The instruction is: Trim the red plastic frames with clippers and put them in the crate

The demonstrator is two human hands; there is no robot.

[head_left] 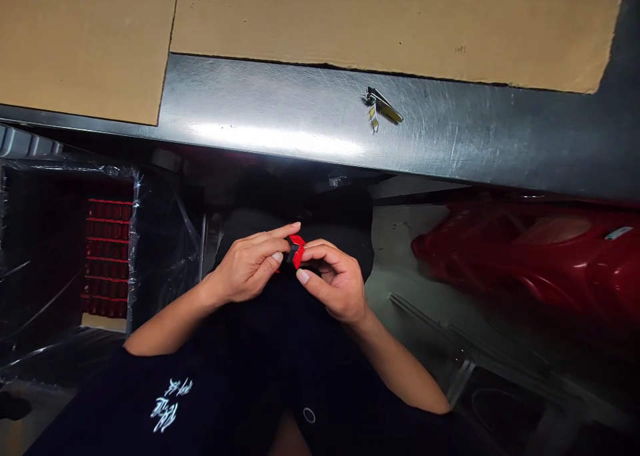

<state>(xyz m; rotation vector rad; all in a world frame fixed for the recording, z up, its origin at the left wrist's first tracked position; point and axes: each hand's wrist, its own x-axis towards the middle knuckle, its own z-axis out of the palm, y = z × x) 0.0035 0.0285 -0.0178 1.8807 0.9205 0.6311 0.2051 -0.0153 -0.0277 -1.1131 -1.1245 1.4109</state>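
Both my hands meet over my lap, below the edge of a steel table. My left hand point(250, 266) and my right hand point(333, 279) pinch a small red plastic part with a black piece on it point(296, 248) between fingertips and thumbs. The fingers of both hands are curled around it. A small metal clip-like tool point(380, 107) lies on the table top, well above the hands and apart from them.
The steel table point(280, 119) is partly covered by cardboard sheets point(390, 23). At the left a plastic-wrapped crate holds rows of red parts point(107, 256). A red bag of material point(530, 263) lies on the floor at the right. My dark clothing fills the bottom.
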